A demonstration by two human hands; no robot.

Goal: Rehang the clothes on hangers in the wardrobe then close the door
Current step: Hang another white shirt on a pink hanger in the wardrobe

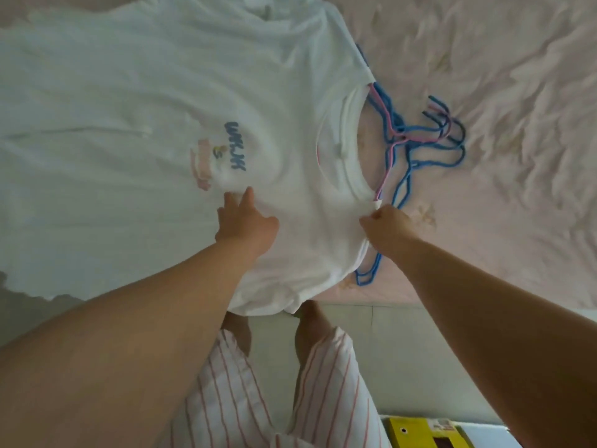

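The left hand lies on the front of the white T-shirt, just below the blue letters. Its fingers are mostly straight and press the cloth flat. It does not hold anything. The right hand is closed in a pinch on the shirt's shoulder, right by the neck hole. A pink hanger shows through the neck hole, and its end comes out just beside that pinch, so it looks like the shirt is being pulled over the hanger.

The T-shirt is spread out on the bed, which has a pale pink sheet with wrinkles. A bunch of blue hangers lies under the shirt's neck and sticks out to the side, hooks all tangled close.

The shirt looks light, soft and floppy. It will sag and slide if you grab the middle. I think the best place to hold is the shoulder seam and the neck edge. The hangers look thin and stiff, and may catch on each other.
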